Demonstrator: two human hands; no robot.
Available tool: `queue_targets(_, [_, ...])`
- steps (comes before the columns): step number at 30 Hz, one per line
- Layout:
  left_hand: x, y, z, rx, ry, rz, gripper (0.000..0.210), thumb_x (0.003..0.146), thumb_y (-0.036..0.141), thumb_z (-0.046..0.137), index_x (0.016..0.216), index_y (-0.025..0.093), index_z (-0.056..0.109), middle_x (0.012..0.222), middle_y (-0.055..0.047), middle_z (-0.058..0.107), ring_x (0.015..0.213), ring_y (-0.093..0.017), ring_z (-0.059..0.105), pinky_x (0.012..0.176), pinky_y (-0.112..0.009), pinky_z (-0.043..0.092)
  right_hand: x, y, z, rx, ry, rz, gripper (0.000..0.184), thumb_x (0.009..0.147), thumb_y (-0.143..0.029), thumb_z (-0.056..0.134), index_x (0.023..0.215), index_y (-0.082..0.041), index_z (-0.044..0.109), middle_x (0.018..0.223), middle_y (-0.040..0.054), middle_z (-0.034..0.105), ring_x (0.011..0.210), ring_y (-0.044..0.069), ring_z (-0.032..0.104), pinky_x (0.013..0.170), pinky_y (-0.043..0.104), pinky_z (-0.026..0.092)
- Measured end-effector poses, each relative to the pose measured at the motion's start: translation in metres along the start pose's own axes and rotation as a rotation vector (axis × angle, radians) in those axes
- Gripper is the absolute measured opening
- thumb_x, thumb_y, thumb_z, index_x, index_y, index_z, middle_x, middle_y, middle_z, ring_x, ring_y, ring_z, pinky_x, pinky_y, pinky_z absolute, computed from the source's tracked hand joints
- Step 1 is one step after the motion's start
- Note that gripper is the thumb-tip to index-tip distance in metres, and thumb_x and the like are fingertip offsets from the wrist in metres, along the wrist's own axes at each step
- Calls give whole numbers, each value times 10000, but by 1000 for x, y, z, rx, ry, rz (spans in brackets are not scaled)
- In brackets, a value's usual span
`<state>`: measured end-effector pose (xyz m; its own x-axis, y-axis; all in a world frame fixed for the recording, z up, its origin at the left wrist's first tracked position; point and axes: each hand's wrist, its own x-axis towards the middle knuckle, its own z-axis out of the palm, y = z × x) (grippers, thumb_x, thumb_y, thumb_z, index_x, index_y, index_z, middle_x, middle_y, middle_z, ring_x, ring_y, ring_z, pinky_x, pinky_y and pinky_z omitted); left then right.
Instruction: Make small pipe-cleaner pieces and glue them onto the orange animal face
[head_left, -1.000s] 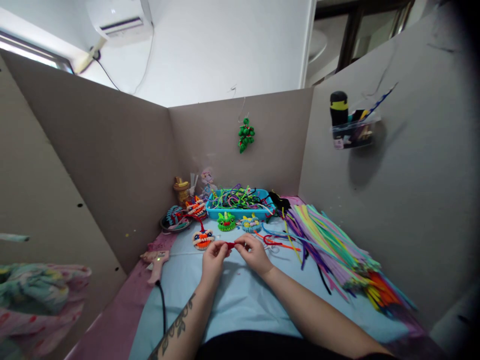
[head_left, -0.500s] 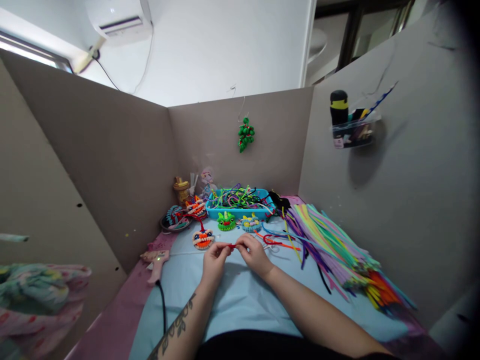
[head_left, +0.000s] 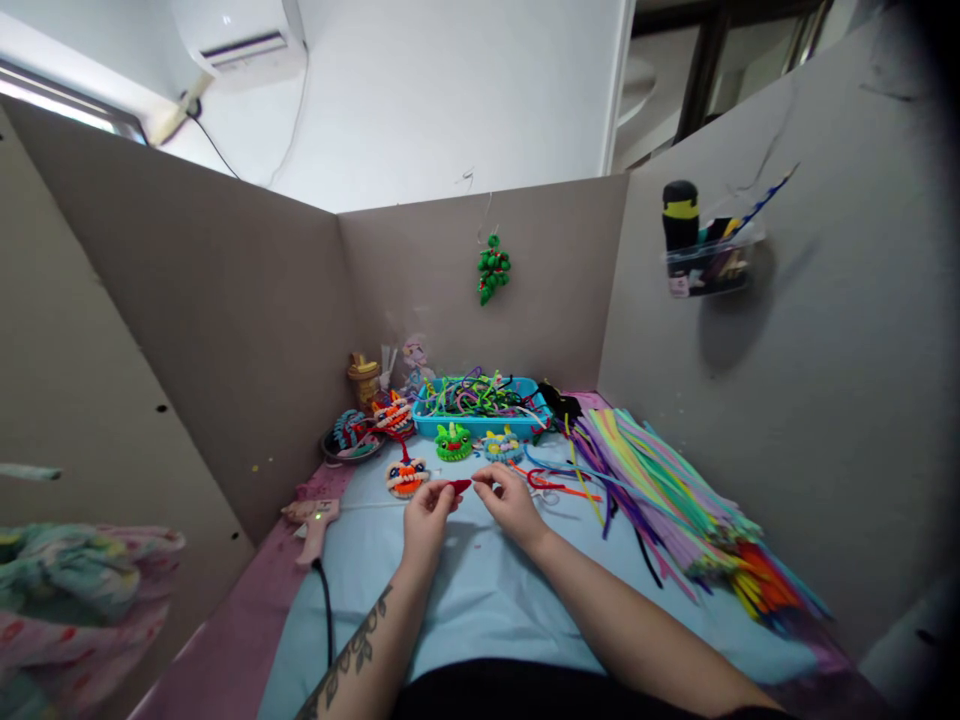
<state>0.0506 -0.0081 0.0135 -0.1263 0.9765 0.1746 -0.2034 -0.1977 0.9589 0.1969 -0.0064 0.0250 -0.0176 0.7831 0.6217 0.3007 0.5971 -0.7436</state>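
Between thumb and fingers, my left hand (head_left: 429, 508) pinches a small red fuzzy piece (head_left: 460, 486), which looks like folded pipe cleaner. Its pointed end faces right. My right hand (head_left: 508, 500) is closed in a pinch at that tip; whether its fingertips touch the piece or hold a thin strand I cannot make out. Just beyond my left hand lies an orange and white pipe-cleaner lion-dance head (head_left: 407, 478). Farther back sit a green head (head_left: 453, 442) and a light blue and yellow one (head_left: 502, 446).
A blue basket (head_left: 480, 427) of pipe-cleaner scraps stands at the back. Bundles of coloured pipe cleaners (head_left: 660, 480) spread along the right. A pink glue gun (head_left: 318, 528) with a black cord lies at left, near a dark bowl (head_left: 352, 457). Grey partitions enclose the table.
More of the red piece shows beyond my left fingers, with its pointed end visible. My right fingertips have moved slightly away from my left ones.
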Motion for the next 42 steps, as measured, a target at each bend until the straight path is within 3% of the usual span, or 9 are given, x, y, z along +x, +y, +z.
queue_targets(8, [-1,1,1,24,-31,-31,310,619,380,704,763,118,620,633,-32,655,556,-128,609,557,-229,481,0,1,2,-27,-76,90,103,733,-168,520,668,-161,599,663,17,560,645,140,524,512,215,394])
queue_targets(15, [-1,2,2,23,-40,-39,313,603,388,709,745,122,627,615,-35,656,534,-126,600,533,-223,475,1,3,4,0,-132,84,120,734,-151,468,642,-165,545,634,-8,526,623,126,490,543,217,381])
queue_targets(23, [0,1,2,3,-28,-44,314,603,380,713,754,123,616,643,-34,658,576,-132,615,575,-236,488,0,4,5,14,-103,126,103,737,-215,535,681,-159,600,649,9,567,629,135,521,536,221,395])
queue_targets(33, [-4,6,5,29,-73,-47,327,593,393,718,753,121,632,633,-46,667,588,-155,630,578,-251,484,1,4,3,10,-72,124,163,730,-212,542,578,-159,570,586,-2,546,586,129,500,541,228,395])
queue_targets(42, [-6,10,5,127,-70,-58,359,598,426,693,806,137,648,675,-48,660,639,-173,621,475,-214,457,4,9,-2,39,-76,170,140,720,-202,551,588,-158,563,560,-19,520,566,124,487,546,231,386])
